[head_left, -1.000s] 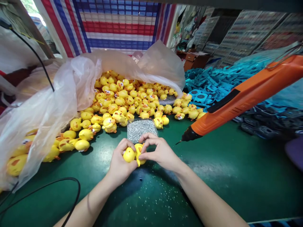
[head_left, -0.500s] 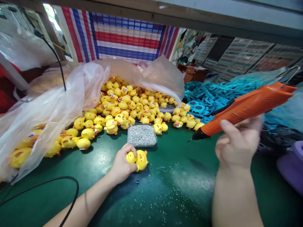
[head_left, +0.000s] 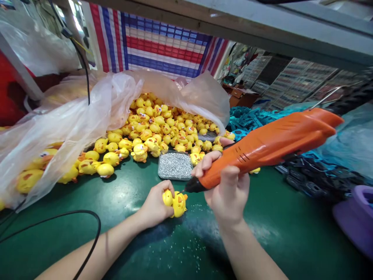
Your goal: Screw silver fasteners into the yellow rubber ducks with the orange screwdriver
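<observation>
A yellow duck toy (head_left: 179,203) lies on the green table (head_left: 131,241), gripped by my left hand (head_left: 155,204). My right hand (head_left: 229,186) is wrapped round an orange electric screwdriver (head_left: 256,144), whose black nose points left and down. Its thin tip is just above the duck; whether they touch I cannot tell. Right behind the duck stands a clear tray (head_left: 175,166) full of small silvery screws.
A heap of yellow ducks (head_left: 163,124) spills from a plastic bag (head_left: 72,109) at the back. Turquoise parts (head_left: 247,116), black parts (head_left: 309,181) and a purple tub (head_left: 355,221) are at the right. A black cable (head_left: 96,233) crosses the lower left.
My right hand has brought the orange screwdriver left, from the right side to the duck. My left hand still holds the duck. The camera view has shifted slightly.
</observation>
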`<act>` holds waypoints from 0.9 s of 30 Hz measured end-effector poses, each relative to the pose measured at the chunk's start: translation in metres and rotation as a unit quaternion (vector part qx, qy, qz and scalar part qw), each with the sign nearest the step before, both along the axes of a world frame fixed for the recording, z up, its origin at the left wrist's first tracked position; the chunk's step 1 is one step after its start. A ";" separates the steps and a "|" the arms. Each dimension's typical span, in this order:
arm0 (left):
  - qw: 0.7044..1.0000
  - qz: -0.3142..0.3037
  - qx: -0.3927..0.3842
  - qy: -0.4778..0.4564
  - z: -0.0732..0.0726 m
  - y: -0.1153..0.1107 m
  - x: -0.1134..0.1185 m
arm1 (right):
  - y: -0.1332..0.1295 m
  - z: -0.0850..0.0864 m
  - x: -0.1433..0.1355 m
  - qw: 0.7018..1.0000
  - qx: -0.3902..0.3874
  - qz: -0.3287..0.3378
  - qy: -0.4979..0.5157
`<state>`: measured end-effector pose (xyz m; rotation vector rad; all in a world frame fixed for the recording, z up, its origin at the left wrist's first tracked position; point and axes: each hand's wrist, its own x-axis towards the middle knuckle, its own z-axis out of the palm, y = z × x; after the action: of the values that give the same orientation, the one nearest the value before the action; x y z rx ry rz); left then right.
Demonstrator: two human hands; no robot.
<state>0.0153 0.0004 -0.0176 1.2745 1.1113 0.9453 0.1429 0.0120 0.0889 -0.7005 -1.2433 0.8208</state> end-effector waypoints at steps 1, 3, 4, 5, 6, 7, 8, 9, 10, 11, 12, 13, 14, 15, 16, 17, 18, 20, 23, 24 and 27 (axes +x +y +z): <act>1.000 0.001 0.005 -0.012 -0.001 -0.001 0.000 | -0.004 0.000 -0.009 1.000 0.009 0.002 -0.001; 0.999 0.003 0.011 -0.045 -0.002 -0.002 0.000 | -0.010 -0.003 -0.020 1.000 0.030 0.006 -0.005; 0.998 0.004 0.012 -0.059 -0.001 -0.002 0.000 | -0.012 -0.005 -0.023 0.999 0.039 0.009 -0.004; 0.997 0.006 0.013 -0.070 -0.001 -0.002 0.000 | -0.013 -0.007 -0.025 0.999 0.046 0.013 0.000; 0.997 0.008 0.012 -0.079 0.001 -0.002 0.000 | -0.013 -0.011 -0.026 0.999 0.051 0.017 0.006; 0.996 0.010 0.012 -0.087 0.002 -0.003 -0.001 | -0.013 -0.014 -0.027 0.998 0.052 0.021 0.008; 0.995 0.011 0.011 -0.097 0.004 -0.003 -0.001 | -0.013 -0.018 -0.028 0.998 0.051 0.023 0.007; 0.994 0.011 0.011 -0.106 0.006 -0.004 -0.001 | -0.014 -0.022 -0.028 0.999 0.048 0.021 0.002; 0.993 0.010 0.012 -0.115 0.008 -0.005 -0.001 | -0.014 -0.025 -0.030 0.999 0.044 0.018 -0.004; 0.993 0.009 0.014 -0.120 0.010 -0.006 0.000 | -0.015 -0.028 -0.031 0.999 0.042 0.015 -0.010; 0.992 0.009 0.017 -0.121 0.011 -0.007 0.000 | -0.016 -0.031 -0.032 0.999 0.042 0.013 -0.013; 0.993 0.011 0.021 -0.118 0.012 -0.008 0.000 | -0.017 -0.033 -0.034 0.999 0.045 0.012 -0.012; 0.993 0.015 0.027 -0.110 0.013 -0.009 0.001 | -0.019 -0.035 -0.036 0.999 0.049 0.011 -0.006; 0.994 0.020 0.034 -0.100 0.013 -0.010 0.001 | -0.020 -0.036 -0.037 0.999 0.053 0.010 0.002; 0.995 0.024 0.040 -0.088 0.014 -0.011 0.000 | -0.021 -0.036 -0.039 0.998 0.057 0.009 0.011; 0.996 0.026 0.045 -0.075 0.014 -0.011 0.000 | -0.022 -0.036 -0.040 0.998 0.058 0.008 0.018; 0.996 0.028 0.050 -0.064 0.015 -0.012 0.000 | -0.023 -0.036 -0.041 0.998 0.059 0.008 0.021; 0.997 0.026 0.057 -0.045 0.017 -0.013 -0.002 | -0.024 -0.037 -0.042 0.997 0.067 0.012 0.024; 0.997 0.024 0.069 -0.026 0.020 -0.015 -0.004 | -0.025 -0.039 -0.043 0.995 0.091 0.021 0.037; 0.997 0.025 0.075 -0.021 0.021 -0.015 -0.004 | -0.025 -0.040 -0.043 0.994 0.099 0.024 0.043; 0.996 0.026 0.090 -0.010 0.022 -0.014 -0.005 | -0.023 -0.045 -0.044 0.992 0.107 0.028 0.057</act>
<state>0.0102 -0.0134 0.0044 1.3833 1.0672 1.1151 0.0993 -0.0115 0.0443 -0.4412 -1.2302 0.7499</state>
